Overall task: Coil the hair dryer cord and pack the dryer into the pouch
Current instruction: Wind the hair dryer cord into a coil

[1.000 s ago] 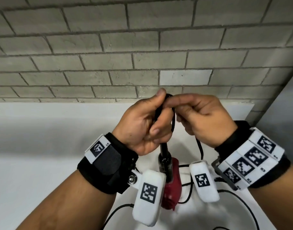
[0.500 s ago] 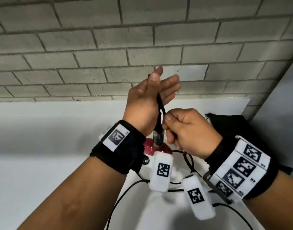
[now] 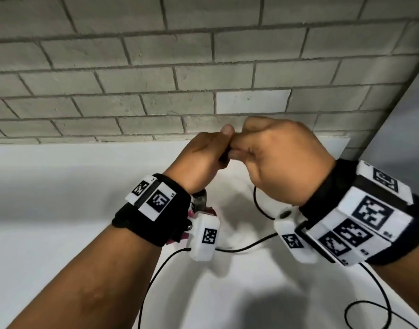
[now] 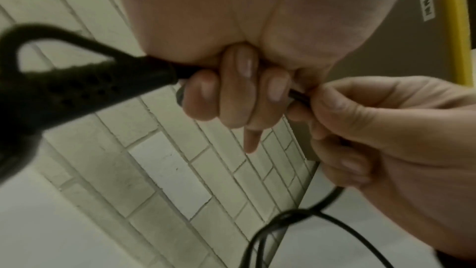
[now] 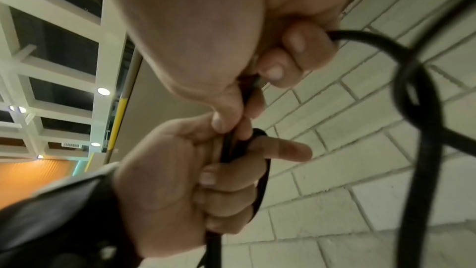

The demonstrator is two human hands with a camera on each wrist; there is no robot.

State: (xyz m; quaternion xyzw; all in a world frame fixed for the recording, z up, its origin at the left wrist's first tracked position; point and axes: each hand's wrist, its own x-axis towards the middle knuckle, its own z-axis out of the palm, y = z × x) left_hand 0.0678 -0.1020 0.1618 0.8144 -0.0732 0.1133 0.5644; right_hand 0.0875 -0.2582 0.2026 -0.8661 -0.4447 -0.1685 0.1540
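My left hand (image 3: 211,160) is held up in front of the wall, its fingers (image 4: 239,89) curled round turns of the black cord (image 4: 296,221). The thick black cord boot (image 4: 77,89) sticks out of that fist. Below the left wrist peeks the red hair dryer (image 3: 192,216), hanging from the boot. My right hand (image 3: 263,162) touches the left one, and its fingers (image 5: 283,58) pinch the cord (image 5: 425,109) right at the left thumb. Slack cord (image 3: 246,248) trails over the white table. The pouch does not show in any view.
A grey brick wall (image 3: 156,79) stands close behind the hands. The white table (image 3: 61,210) runs up to it. A loose loop of cord (image 3: 360,317) lies at the lower right near the table's front.
The right hand rose from below the left hand to meet its thumb, bringing cord with it. The left fingers, spread half a second ago, have closed. The black pouch has gone out of sight.
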